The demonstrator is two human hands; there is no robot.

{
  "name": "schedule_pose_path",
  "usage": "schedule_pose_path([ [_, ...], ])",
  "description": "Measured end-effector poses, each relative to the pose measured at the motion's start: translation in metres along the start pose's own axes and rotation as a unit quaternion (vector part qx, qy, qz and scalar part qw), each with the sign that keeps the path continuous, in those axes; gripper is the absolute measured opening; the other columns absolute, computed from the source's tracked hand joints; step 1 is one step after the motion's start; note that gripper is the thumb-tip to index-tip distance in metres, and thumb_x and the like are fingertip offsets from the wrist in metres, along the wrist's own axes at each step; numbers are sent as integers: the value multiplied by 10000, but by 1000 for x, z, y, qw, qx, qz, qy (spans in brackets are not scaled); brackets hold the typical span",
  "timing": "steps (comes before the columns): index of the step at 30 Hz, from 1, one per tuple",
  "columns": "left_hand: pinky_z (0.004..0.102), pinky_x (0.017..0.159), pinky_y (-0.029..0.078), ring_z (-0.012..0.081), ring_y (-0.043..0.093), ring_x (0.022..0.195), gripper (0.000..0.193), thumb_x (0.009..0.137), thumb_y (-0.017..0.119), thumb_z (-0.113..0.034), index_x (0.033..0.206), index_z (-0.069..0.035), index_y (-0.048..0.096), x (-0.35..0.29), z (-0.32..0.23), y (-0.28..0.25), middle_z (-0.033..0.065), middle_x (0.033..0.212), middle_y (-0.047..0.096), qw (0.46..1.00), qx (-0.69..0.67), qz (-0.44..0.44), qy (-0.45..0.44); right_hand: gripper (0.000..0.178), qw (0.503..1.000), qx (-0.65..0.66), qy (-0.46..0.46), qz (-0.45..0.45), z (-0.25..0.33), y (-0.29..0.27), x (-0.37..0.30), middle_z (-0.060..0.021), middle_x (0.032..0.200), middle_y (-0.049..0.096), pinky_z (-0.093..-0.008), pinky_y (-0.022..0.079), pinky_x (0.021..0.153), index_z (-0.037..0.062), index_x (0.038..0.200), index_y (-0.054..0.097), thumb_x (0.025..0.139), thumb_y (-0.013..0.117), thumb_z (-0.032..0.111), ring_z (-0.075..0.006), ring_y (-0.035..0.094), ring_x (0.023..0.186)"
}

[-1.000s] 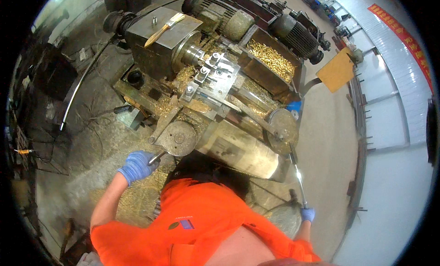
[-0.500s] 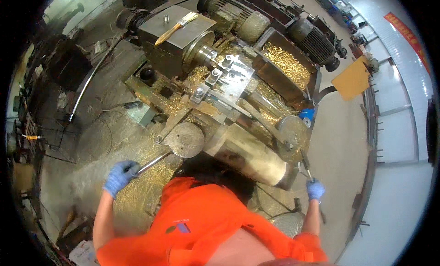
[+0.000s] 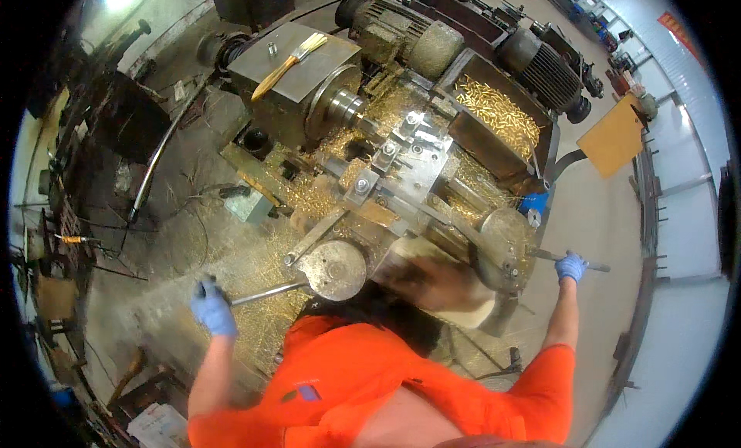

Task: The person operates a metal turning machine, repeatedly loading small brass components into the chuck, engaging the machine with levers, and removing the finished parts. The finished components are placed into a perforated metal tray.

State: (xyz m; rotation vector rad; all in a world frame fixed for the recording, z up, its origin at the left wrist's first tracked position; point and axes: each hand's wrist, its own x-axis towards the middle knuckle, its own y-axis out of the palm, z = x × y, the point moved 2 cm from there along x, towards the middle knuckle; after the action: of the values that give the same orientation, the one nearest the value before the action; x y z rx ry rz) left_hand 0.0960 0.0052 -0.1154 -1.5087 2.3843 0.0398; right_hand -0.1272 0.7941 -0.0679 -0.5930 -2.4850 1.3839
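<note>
Brass-coloured shavings (image 3: 494, 116) fill an open bin on the far right of a grey metal lathe (image 3: 386, 162) and lie scattered over its bed and the floor on the near left. The lathe's block-shaped head, far left, has a flat top on which a wooden-handled brush (image 3: 289, 62) lies; a round steel chuck (image 3: 340, 108) faces right from it. Near the person, a dull round disc (image 3: 333, 269) carries a thin steel lever (image 3: 262, 294) that runs out to the near left.

The left hand (image 3: 212, 309), in a blue glove, is closed around the outer end of this lever. The right hand (image 3: 571, 267), also blue-gloved, is closed around a second slim metal handle (image 3: 575, 260) that sticks out to the right from a second round disc (image 3: 505, 236) at the lathe's right end. The two hands are well apart, one at each side of the machine. The person's orange sleeves (image 3: 401, 394) fill the near edge. A flat orange-brown board (image 3: 614, 135) stands to the far right, beyond the bin.
</note>
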Motion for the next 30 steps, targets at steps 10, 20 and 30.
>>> schedule_pose_path([
  [10, 311, 563, 430, 144, 532, 589, 294, 833, 597, -228, 791, 62, 617, 123, -63, 175, 115, 687, 633, 896, 222, 167, 347, 318, 993, 87, 13, 79, -37, 44, -63, -153, 962, 634, -420, 477, 785, 138, 984, 655, 710, 588, 286, -326, 607, 884],
  [20, 301, 575, 447, 172, 565, 578, 299, 816, 622, -268, 860, 27, 644, 156, -65, 213, 111, 675, 629, 904, 273, 189, 269, 376, 974, 182, 73, 110, 2, 19, -199, -196, 793, 629, -439, 485, 682, 66, 816, 659, 705, 607, 421, -370, 612, 752],
  [30, 341, 595, 449, 225, 580, 568, 312, 806, 601, -309, 811, 0, 648, 152, -74, 207, 148, 655, 621, 908, 292, 203, 222, 353, 967, 240, 45, 69, 10, 19, -210, -145, 784, 648, -426, 487, 672, 118, 893, 669, 696, 650, 411, -327, 626, 723],
])
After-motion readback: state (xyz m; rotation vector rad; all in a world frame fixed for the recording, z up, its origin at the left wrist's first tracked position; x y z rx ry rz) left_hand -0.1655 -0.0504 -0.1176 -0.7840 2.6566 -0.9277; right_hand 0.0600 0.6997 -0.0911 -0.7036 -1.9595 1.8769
